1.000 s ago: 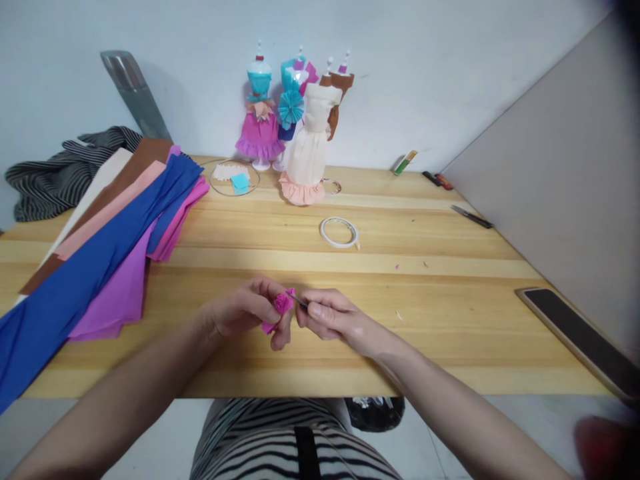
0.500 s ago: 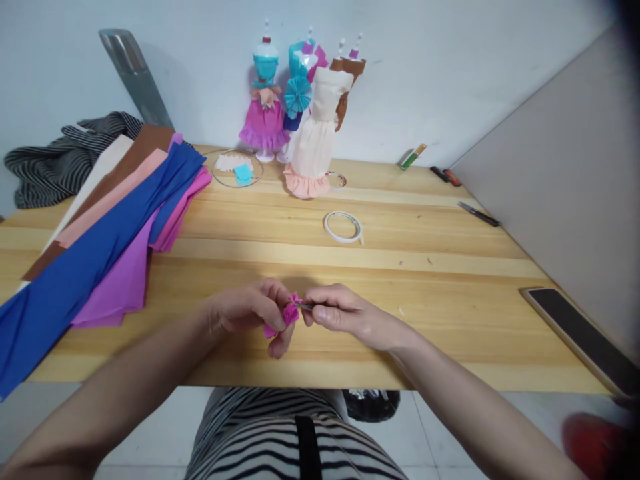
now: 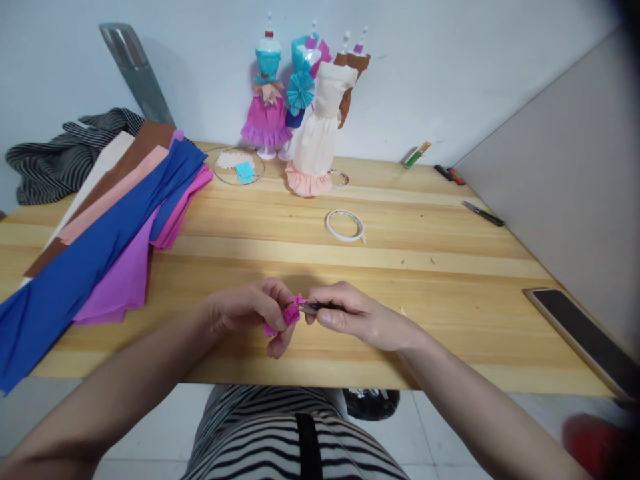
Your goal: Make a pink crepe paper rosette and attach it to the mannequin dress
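Note:
Low over the front of the table, my left hand (image 3: 260,310) is closed, pinching a small bunched piece of magenta crepe paper (image 3: 291,315) between thumb and fingers. Part of the paper sticks out below the thumb. My right hand (image 3: 345,312) is closed around a slim dark tool with a metal tip (image 3: 309,309), which looks like tweezers; its fingers cover much of it. The tip meets the upper right side of the magenta paper. Both hands are close together, nearly touching.
Crepe paper sheets (image 3: 110,220) lie stacked at the left. Small dress forms in paper dresses (image 3: 325,127) stand at the back. A white tape roll (image 3: 345,227) lies mid-table. Along the right are a black-handled cutter (image 3: 483,213) and a phone (image 3: 580,340).
The tool has drawn back slightly rightward with my right hand, showing more of its metal tip. My left hand keeps its pinch on the magenta paper. The view has shifted a little.

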A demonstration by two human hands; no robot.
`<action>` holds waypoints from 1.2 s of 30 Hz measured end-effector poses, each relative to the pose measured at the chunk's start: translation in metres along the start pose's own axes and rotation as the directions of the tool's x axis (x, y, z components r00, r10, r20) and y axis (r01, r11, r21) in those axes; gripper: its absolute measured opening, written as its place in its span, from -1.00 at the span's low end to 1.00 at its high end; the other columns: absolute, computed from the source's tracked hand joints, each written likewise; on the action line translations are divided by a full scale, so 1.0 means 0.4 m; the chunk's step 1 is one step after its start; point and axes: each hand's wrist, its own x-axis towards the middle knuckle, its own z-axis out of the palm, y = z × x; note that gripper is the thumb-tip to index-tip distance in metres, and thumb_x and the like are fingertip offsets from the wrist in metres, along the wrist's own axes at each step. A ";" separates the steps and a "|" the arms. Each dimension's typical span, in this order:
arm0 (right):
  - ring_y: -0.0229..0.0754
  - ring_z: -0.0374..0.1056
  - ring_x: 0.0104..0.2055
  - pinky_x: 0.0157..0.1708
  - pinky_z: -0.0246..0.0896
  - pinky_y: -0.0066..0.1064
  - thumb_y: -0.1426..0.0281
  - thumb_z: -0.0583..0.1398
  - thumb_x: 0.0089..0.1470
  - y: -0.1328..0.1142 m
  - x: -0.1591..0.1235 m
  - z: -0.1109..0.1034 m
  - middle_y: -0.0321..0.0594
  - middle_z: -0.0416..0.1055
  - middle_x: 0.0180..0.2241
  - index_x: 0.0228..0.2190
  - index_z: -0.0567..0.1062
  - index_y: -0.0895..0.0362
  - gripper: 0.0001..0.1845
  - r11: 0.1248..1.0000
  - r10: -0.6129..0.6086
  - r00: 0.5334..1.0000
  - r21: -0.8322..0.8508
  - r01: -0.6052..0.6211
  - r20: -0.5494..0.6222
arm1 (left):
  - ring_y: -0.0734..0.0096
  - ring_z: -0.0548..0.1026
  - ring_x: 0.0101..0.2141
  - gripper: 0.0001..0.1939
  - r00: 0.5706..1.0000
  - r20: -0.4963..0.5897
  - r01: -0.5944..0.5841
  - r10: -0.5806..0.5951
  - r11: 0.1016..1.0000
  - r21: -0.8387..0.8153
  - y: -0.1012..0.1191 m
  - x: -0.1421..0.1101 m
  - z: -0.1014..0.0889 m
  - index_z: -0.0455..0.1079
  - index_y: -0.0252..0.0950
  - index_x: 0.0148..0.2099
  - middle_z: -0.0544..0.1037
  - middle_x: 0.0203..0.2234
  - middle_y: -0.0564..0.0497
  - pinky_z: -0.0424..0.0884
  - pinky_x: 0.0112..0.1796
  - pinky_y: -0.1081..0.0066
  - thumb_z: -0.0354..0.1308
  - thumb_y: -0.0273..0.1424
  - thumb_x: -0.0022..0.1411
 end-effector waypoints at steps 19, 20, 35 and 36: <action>-0.34 -0.06 -0.50 -0.51 -0.13 -0.46 -0.05 0.00 0.20 -0.005 0.002 0.003 -0.41 0.01 -0.57 -0.53 0.27 0.15 -0.45 1.000 -0.007 1.000 -0.017 0.007 -0.013 | 0.41 0.41 -0.72 -0.91 0.999 -0.010 0.032 -0.032 0.999 0.034 0.003 0.005 0.000 0.39 -0.33 -0.69 0.52 -0.74 -0.02 0.32 -0.55 0.42 0.13 -0.53 -0.23; -0.34 -0.07 -0.51 -0.52 -0.13 -0.46 -0.04 0.00 0.20 -0.004 0.001 0.003 -0.42 0.00 -0.57 -0.54 0.26 0.15 -0.46 1.000 -0.006 1.000 -0.013 0.006 -0.012 | 0.41 0.41 -0.72 -0.91 0.999 -0.006 0.031 -0.031 0.999 0.038 0.004 0.004 0.000 0.39 -0.33 -0.69 0.53 -0.74 -0.03 0.32 -0.55 0.42 0.13 -0.53 -0.23; -0.37 -0.13 -0.54 -0.55 -0.20 -0.46 -0.02 0.07 0.17 0.017 -0.002 0.009 -0.43 -0.05 -0.60 -0.61 0.16 0.12 -0.46 0.994 0.038 0.994 0.102 -0.027 -0.102 | 0.40 0.41 -0.70 -0.90 1.000 -0.005 -0.006 0.006 0.999 0.053 0.001 0.000 -0.007 0.37 -0.33 -0.69 0.53 -0.73 -0.03 0.30 -0.53 0.39 0.13 -0.52 -0.21; -0.37 -0.12 -0.55 -0.56 -0.20 -0.46 -0.04 0.08 0.16 0.022 -0.005 0.007 -0.42 -0.02 -0.60 -0.59 0.20 0.13 -0.46 0.989 0.043 0.991 0.149 -0.024 -0.124 | 0.39 0.41 -0.69 -0.90 1.000 -0.011 -0.019 0.020 0.998 0.052 0.001 0.000 -0.008 0.36 -0.33 -0.69 0.53 -0.73 -0.04 0.31 -0.52 0.38 0.13 -0.52 -0.21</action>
